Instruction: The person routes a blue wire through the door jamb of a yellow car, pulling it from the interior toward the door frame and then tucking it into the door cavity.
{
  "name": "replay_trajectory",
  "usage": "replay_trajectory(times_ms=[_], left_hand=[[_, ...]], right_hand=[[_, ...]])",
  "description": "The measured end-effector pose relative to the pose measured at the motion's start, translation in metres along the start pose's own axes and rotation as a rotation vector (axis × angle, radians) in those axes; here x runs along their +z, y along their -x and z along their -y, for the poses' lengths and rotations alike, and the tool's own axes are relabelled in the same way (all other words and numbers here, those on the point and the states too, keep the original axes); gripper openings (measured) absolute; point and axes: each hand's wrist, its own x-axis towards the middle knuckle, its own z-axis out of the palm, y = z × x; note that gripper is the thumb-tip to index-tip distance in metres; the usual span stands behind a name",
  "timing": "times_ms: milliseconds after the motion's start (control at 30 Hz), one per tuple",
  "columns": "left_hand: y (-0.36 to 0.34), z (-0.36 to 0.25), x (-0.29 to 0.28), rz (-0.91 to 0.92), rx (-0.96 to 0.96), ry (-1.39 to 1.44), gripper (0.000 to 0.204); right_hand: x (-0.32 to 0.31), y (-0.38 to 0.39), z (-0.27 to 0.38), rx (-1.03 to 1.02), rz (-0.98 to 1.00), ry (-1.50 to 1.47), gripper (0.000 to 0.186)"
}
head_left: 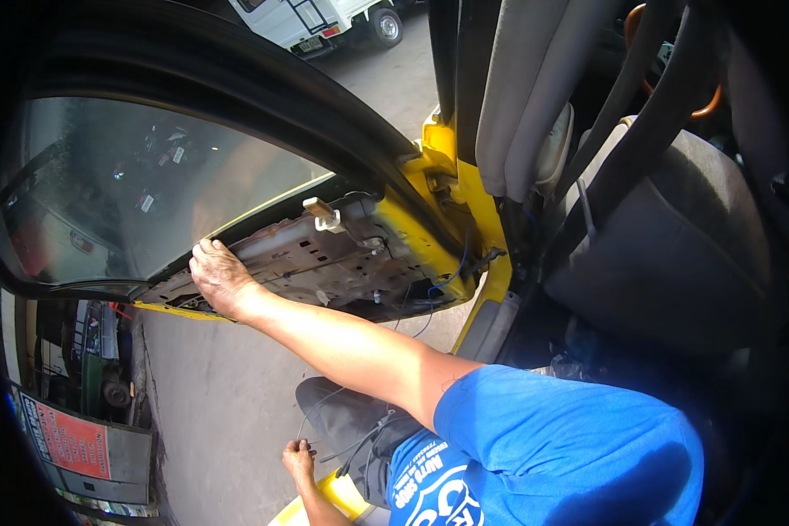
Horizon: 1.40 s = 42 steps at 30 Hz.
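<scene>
My right hand (223, 279) reaches across to a yellow car door (324, 254) that stands open with its inner trim off, showing bare metal. The fingers curl over the sill at the foot of the window glass (158, 184). Lower down, my left hand (298, 458) is closed, pinching a thin dark wire (311, 412) beside my bent knee. More dark cable lies over my trousers. A white bracket (329, 219) with a brown block on it sticks out from the door panel. Thin blue wire (451, 279) hangs near the hinge side.
Grey seats (675, 245) and hanging belts fill the right side. Yellow bodywork (346, 495) lies under my left forearm. Beyond the door stand a white vehicle (324, 22) and a red-and-grey signboard (74, 443). Grey pavement (202, 377) runs below the door.
</scene>
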Motion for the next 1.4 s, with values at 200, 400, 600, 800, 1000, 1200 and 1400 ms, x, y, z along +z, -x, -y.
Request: replay_trajectory(times_ms=[200, 400, 600, 800, 1000, 1200, 1400], left_hand=[[0.059, -0.004, 0.016, 0.020, -0.112, -0.047, 0.017], [0.046, -0.015, 0.033, -0.099, -0.199, 0.219, 0.020], [-0.002, -0.028, 0.048, -0.276, -0.070, 0.283, 0.023], [-0.044, -0.068, 0.042, -0.141, -0.043, 0.119, 0.037], [-0.105, -0.081, 0.075, 0.186, 0.136, -0.032, 0.039], [-0.155, -0.078, 0.099, 0.460, -0.021, -0.154, 0.031], [-0.199, -0.144, 0.056, 0.520, -0.120, -0.175, 0.035]], right_hand=[[-0.001, -0.001, -0.010, -0.033, 0.075, 0.008, 0.021], [0.019, -0.007, -0.031, -0.028, 0.128, 0.128, 0.031], [0.026, -0.008, -0.053, -0.095, 0.032, 0.177, 0.025], [0.026, -0.006, -0.053, -0.110, 0.021, 0.217, 0.035], [0.016, -0.004, -0.055, -0.184, 0.015, 0.313, 0.040], [0.002, -0.010, -0.032, -0.063, 0.269, 0.433, 0.047], [-0.010, -0.035, -0.008, 0.193, 0.517, 0.342, 0.049]])
